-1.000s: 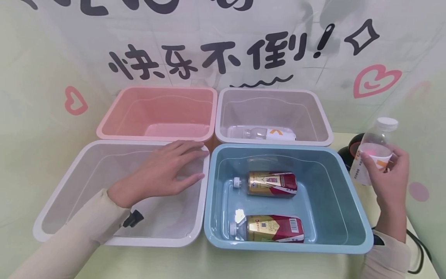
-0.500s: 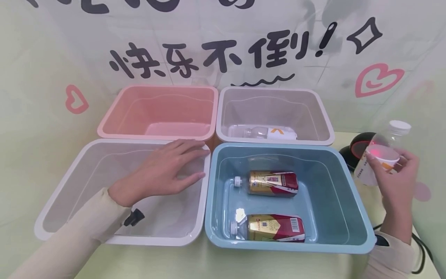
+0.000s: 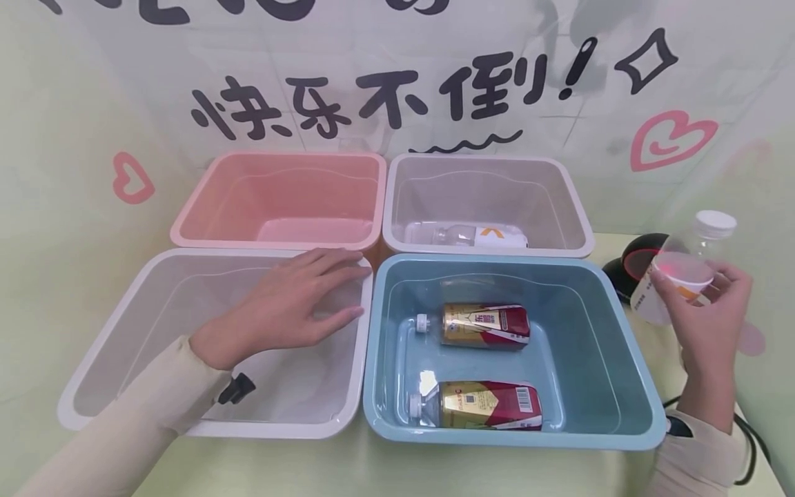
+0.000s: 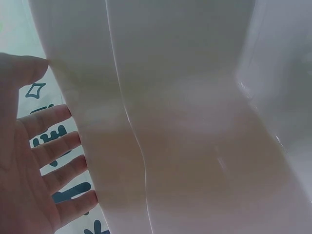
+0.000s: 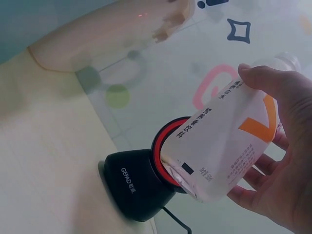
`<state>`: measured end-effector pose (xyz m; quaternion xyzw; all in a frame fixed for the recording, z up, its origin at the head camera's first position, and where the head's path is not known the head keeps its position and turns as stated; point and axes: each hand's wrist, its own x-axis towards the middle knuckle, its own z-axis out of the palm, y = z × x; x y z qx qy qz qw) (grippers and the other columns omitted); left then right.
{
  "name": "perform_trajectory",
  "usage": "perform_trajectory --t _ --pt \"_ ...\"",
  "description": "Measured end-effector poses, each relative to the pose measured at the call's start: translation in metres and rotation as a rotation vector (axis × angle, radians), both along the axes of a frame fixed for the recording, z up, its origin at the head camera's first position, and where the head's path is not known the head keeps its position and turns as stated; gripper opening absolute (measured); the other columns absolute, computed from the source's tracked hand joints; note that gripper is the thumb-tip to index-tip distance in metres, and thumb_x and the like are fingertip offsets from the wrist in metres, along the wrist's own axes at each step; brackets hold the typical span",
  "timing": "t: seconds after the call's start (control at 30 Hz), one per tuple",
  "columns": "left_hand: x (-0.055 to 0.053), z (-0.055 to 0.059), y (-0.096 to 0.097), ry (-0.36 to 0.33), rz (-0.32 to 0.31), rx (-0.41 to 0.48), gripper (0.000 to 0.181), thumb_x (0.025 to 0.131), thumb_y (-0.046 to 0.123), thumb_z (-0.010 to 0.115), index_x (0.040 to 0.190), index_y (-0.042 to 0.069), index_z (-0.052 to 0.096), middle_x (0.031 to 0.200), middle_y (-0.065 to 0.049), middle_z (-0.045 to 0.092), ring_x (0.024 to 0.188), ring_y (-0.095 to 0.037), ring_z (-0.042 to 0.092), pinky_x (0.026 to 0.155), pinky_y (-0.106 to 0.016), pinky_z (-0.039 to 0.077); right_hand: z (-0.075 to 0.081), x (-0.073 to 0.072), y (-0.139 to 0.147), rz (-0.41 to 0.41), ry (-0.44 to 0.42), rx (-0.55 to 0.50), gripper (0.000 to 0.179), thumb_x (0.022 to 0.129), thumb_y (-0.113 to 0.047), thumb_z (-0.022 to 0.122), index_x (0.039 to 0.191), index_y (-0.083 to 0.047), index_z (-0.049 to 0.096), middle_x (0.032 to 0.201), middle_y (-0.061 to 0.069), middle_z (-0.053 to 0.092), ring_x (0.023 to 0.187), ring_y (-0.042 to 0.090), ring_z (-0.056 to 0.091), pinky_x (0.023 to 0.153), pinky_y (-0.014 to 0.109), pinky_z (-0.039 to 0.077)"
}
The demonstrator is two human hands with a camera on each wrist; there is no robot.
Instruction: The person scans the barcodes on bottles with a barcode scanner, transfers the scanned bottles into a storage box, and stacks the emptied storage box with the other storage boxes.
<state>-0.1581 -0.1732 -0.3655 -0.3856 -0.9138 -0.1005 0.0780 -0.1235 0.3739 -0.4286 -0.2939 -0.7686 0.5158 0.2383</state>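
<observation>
My right hand (image 3: 714, 310) grips a clear plastic bottle (image 5: 222, 141) with a white cap and a white label bearing an orange mark. The bottle tilts, its base close in front of the round red-rimmed face of a black barcode scanner (image 5: 139, 185). A reddish glow shows inside the bottle in the head view. My left hand (image 3: 288, 307) rests at the right rim of the front-left pale grey bin (image 3: 211, 407), fingers extended; the left wrist view shows the fingertips along the bin's edge. Two bottles with gold and red labels, an upper bottle (image 3: 484, 326) and a lower bottle (image 3: 487, 406), lie in the blue bin (image 3: 646, 414).
A pink bin (image 3: 279, 245) and a back-right greyish bin (image 3: 577, 214) stand behind. The latter holds a white-labelled bottle (image 3: 497, 237) on its side. A black cable (image 3: 751, 449) runs along the table's right edge. A printed sheet (image 3: 348, 41) covers the wall behind.
My right hand has moved slightly right with the bottle, whose base stays close to the scanner. My left hand and the bottles in the bins have not moved.
</observation>
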Motion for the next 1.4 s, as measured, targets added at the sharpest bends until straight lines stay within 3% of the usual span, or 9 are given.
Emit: perform_trajectory --t 0.13,0.27,0.53,1.0,1.2,1.4 --pt "0.0 0.0 0.0 -0.006 0.004 -0.006 0.057 0.098 0.053 0.067 0.146 0.022 0.065 0.154 -0.002 0.06 0.146 -0.026 0.054 0.12 -0.051 0.049 -0.001 0.001 -0.001 0.013 0.036 0.023 0.072 0.089 -0.019 0.081 0.148 -0.031 0.041 0.139 -0.016 0.045 0.123 0.004 0.046 0.096 0.019 0.045" --pt "0.0 0.0 0.001 -0.006 0.004 -0.006 0.057 0.098 0.054 0.067 0.146 0.022 0.065 0.154 -0.002 0.06 0.146 -0.026 0.054 0.12 -0.051 0.049 -0.002 0.001 -0.003 0.029 0.084 0.033 0.071 0.087 -0.016 0.082 0.145 -0.029 0.043 0.133 -0.016 0.047 0.122 0.004 0.047 0.092 0.017 0.044" --pt "0.0 -0.001 0.0 -0.006 0.01 -0.009 0.056 0.098 0.053 0.067 0.145 0.022 0.065 0.155 -0.002 0.059 0.147 -0.026 0.053 0.12 -0.051 0.048 -0.001 0.001 -0.006 0.046 0.123 0.113 0.07 0.084 -0.017 0.084 0.141 -0.028 0.046 0.124 -0.019 0.048 0.118 0.002 0.047 0.093 0.017 0.04" --pt "0.0 0.0 0.0 -0.003 0.007 -0.006 0.057 0.098 0.054 0.067 0.146 0.023 0.064 0.155 -0.002 0.059 0.147 -0.026 0.053 0.121 -0.051 0.048 -0.003 0.001 -0.006 0.059 0.079 0.209 0.078 0.083 -0.023 0.087 0.147 -0.03 0.043 0.131 -0.02 0.047 0.123 0.0 0.044 0.11 0.024 0.041" --pt "0.0 0.0 -0.001 -0.012 0.009 -0.001 0.058 0.098 0.053 0.068 0.146 0.023 0.064 0.155 -0.002 0.059 0.146 -0.026 0.053 0.121 -0.051 0.047 -0.003 0.0 -0.007 0.069 0.097 0.208 0.078 0.083 -0.022 0.087 0.147 -0.029 0.044 0.13 -0.021 0.046 0.123 0.0 0.045 0.11 0.024 0.041" --pt "0.0 0.0 -0.001 -0.008 0.003 0.003 0.057 0.098 0.053 0.067 0.146 0.022 0.064 0.155 -0.002 0.058 0.147 -0.026 0.052 0.122 -0.051 0.046 -0.004 -0.003 -0.013 0.075 0.122 0.172 0.074 0.083 -0.019 0.086 0.144 -0.026 0.045 0.127 -0.022 0.047 0.121 0.003 0.046 0.102 0.022 0.042"
